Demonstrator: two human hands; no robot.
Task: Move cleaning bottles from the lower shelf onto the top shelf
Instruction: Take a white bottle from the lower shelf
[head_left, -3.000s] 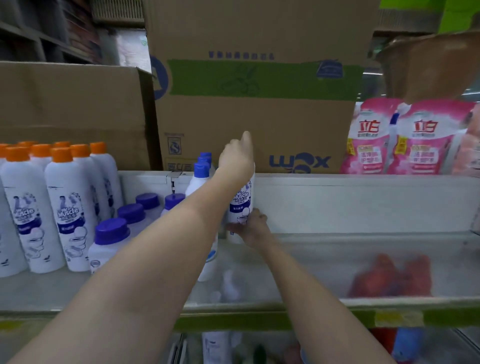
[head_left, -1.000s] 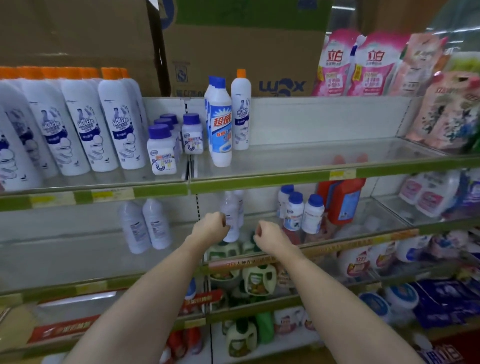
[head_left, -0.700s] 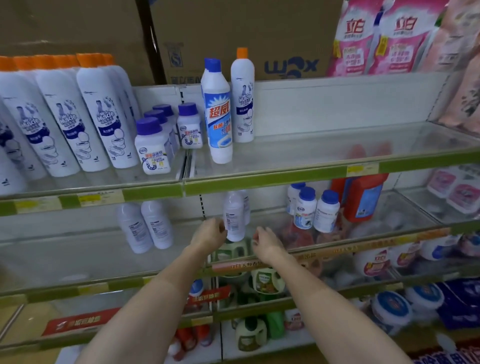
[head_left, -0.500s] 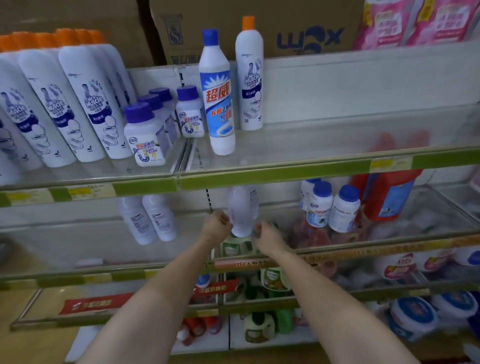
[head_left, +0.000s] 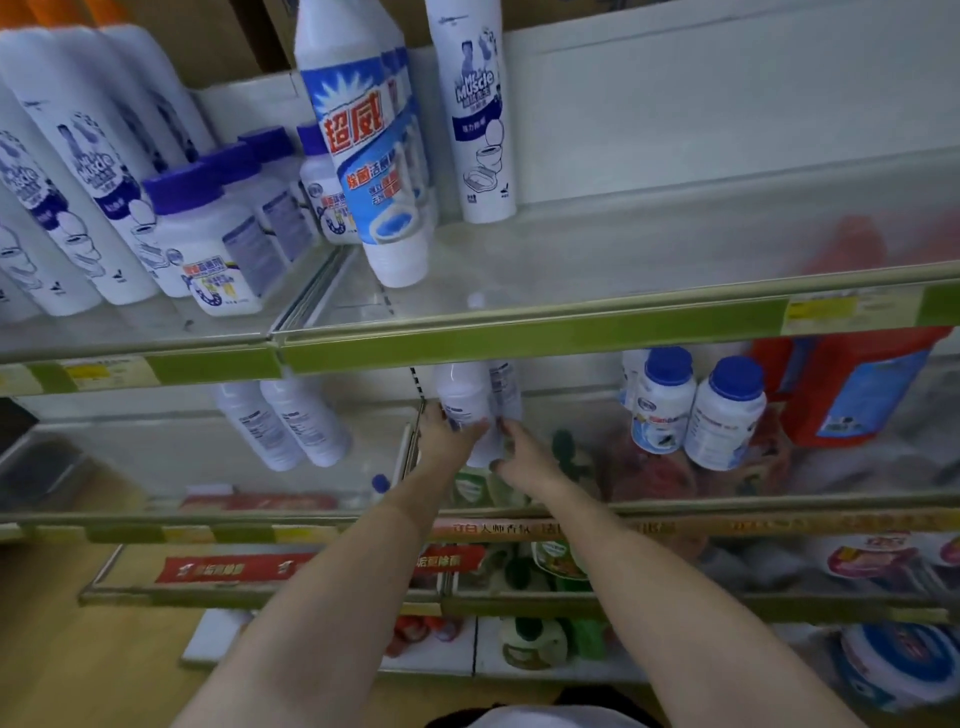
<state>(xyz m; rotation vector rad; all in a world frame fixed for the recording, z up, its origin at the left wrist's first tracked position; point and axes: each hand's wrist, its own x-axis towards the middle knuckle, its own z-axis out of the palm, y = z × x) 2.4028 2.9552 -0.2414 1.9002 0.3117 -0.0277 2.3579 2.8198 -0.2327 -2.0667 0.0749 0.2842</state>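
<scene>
On the lower glass shelf, against its back wall near the middle divider, stands a tall white plastic bottle with small dark print, the left hand grasping it and the right hand touching its side.

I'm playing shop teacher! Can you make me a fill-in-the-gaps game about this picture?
1. Both hands reach for a white bottle on the ____ shelf.
2. The tall bottle with red letters stands on the ____ shelf.
3. The two small bottles right of the hands have ____ caps.

Missing words: lower; top; blue
</scene>
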